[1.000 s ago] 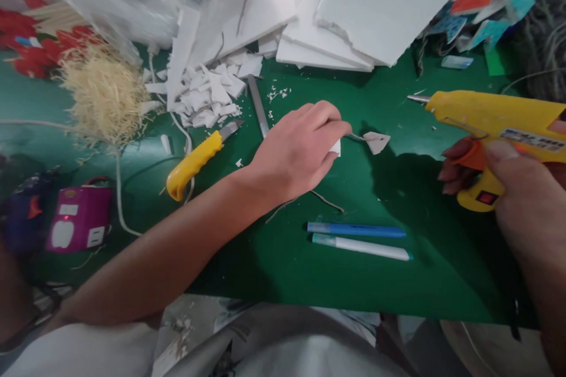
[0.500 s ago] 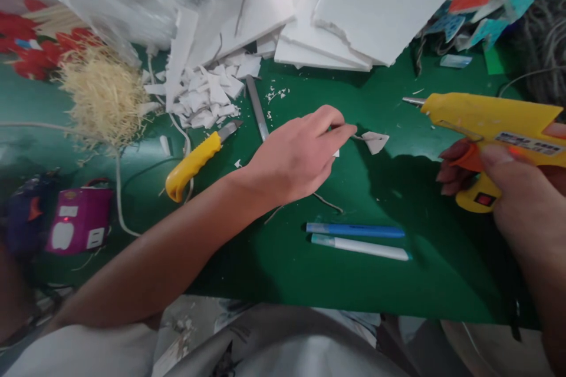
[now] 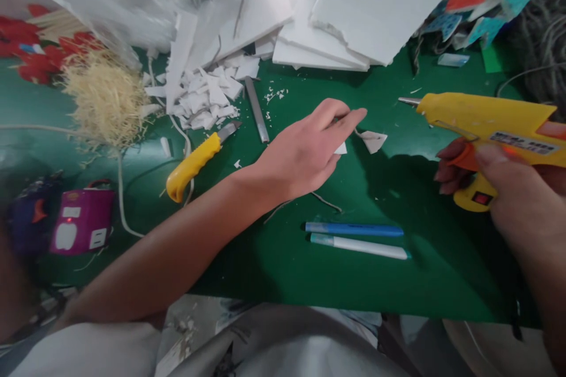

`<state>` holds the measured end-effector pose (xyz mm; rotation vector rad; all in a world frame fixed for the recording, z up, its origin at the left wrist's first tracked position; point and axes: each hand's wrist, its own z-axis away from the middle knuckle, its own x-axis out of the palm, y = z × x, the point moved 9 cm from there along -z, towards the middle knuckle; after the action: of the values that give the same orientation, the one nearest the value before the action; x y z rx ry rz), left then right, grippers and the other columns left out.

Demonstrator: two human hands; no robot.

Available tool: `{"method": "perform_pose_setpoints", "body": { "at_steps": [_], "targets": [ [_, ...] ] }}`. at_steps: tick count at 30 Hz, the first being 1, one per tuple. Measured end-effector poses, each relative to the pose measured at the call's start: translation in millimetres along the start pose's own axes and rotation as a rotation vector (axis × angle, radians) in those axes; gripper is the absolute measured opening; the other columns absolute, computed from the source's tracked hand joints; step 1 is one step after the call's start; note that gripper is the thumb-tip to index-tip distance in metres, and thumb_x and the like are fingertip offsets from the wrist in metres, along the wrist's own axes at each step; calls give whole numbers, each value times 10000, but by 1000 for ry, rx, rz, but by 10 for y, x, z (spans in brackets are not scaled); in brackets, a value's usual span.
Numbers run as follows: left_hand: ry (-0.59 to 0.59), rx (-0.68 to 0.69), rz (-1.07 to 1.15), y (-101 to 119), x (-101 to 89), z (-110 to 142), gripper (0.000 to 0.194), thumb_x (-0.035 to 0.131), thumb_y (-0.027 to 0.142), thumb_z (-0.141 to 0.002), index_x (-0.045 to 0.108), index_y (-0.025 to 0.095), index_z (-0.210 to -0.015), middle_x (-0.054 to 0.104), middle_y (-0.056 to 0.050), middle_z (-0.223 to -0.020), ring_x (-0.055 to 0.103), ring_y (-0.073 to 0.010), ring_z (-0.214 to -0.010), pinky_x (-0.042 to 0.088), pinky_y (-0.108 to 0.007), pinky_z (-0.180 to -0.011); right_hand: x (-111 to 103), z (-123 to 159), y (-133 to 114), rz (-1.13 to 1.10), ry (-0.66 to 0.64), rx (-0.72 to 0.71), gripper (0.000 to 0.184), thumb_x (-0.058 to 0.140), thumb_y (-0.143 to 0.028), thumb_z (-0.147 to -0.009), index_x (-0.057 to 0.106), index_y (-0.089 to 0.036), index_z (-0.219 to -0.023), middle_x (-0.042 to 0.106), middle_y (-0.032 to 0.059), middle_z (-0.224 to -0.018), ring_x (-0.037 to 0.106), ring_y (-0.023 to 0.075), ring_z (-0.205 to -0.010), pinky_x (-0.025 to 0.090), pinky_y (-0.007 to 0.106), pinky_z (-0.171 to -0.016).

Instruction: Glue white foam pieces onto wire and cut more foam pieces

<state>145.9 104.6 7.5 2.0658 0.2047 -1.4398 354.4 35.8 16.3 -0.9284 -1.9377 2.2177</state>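
My left hand is over the middle of the green table, palm down, its index finger stretched forward and its other fingers curled. A white foam piece shows at the edge of the curled fingers; the hand hides the rest of it. Just past the fingertips lies another foam piece with a thin grey string at its left end. On the right, my right hand is wrapped round a yellow glue gun, fingers at the orange trigger. Its metal nozzle points left, toward the left hand but apart from it.
A yellow cutter knife and a grey blade lie left of my hand, near white foam scraps. Two markers, blue and white, lie in front. Foam sheets are stacked behind. A purple box is at left.
My left hand has moved slightly away from me and to the right, its index finger lifting past the string. More of the foam piece under it shows. The glue gun stays nearly still.
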Motion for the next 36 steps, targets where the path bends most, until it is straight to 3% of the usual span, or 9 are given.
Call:
{"method": "perform_pose_setpoints", "body": {
  "at_steps": [4, 8, 13, 16, 20, 27, 31, 34, 36],
  "targets": [
    [-30, -16, 15, 37, 53, -84, 592, 555, 96, -932, 470, 219, -1505, 595, -138, -1420, 638, -268, -1303, 592, -402, -1029, 5, -2, -8, 10, -19, 3, 602, 875, -785, -542, 709, -239, -734, 707, 51, -691, 642, 194, -500, 557, 341, -408],
    [-37, -26, 7, 65, 57, -130, 535, 605, 183, -964, 499, 251, -1484, 601, -125, -1451, 621, -275, -1338, 578, -435, -1065, -12, -7, -24, 13, -16, -15, 636, 851, -827, -530, 717, -241, -740, 703, 52, -688, 626, 183, -485, 562, 343, -411],
    [96, -66, -12, 73, -125, -68, 362, 571, 324, -1030, 608, 238, -1380, 690, -105, -1345, 671, -267, -1256, 579, -434, -1047, 12, 4, 4, 21, -48, 0, 622, 844, -826, -548, 717, -244, -724, 699, 59, -691, 633, 190, -511, 553, 339, -413],
    [200, -28, 12, 124, -255, 21, 259, 524, 271, -1053, 676, 207, -1252, 751, -82, -1211, 717, -212, -1141, 592, -351, -966, 14, 53, -40, 15, -46, -11, 550, 851, -772, -613, 714, -255, -738, 688, 46, -702, 624, 180, -522, 547, 333, -430],
    [239, -20, 31, 108, -299, 83, 157, 563, 237, -1035, 699, 192, -1099, 778, -51, -1062, 735, -175, -1009, 571, -300, -867, 22, 164, -120, 80, -58, 4, 332, 768, -611, -836, 714, -283, -824, 700, 48, -802, 664, 197, -644, 614, 378, -585],
    [147, -164, 116, -97, -234, 46, 52, 649, 154, -917, 652, 203, -933, 747, 17, -901, 685, -123, -795, 505, -235, -724, -17, 167, -85, 80, -27, -5, 378, 778, -656, -810, 708, -285, -836, 701, 61, -821, 645, 211, -647, 619, 416, -592],
    [22, -57, 264, 86, -226, 66, 102, 713, 265, -936, 649, 199, -892, 744, 37, -826, 648, -81, -649, 468, -203, -641, 40, 126, -67, -46, -115, -50, 518, 850, -754, -643, 700, -281, -793, 668, 32, -730, 595, 174, -544, 564, 357, -468],
    [-118, 17, 308, 232, -167, 104, 137, 722, 309, -946, 675, 209, -1028, 771, 33, -862, 659, -73, -631, 458, -198, -632, -39, 115, -29, 24, -32, -4, 461, 815, -717, -731, 723, -273, -815, 700, 48, -805, 644, 181, -623, 614, 369, -575],
    [-155, 34, 295, 262, -153, 117, 196, 700, 358, -963, 683, 233, -1112, 773, 38, -839, 680, -87, -647, 459, -201, -637, -37, 117, -36, 19, -25, 5, 471, 827, -716, -713, 719, -267, -806, 689, 48, -780, 632, 186, -597, 605, 380, -547]
  ]
}}
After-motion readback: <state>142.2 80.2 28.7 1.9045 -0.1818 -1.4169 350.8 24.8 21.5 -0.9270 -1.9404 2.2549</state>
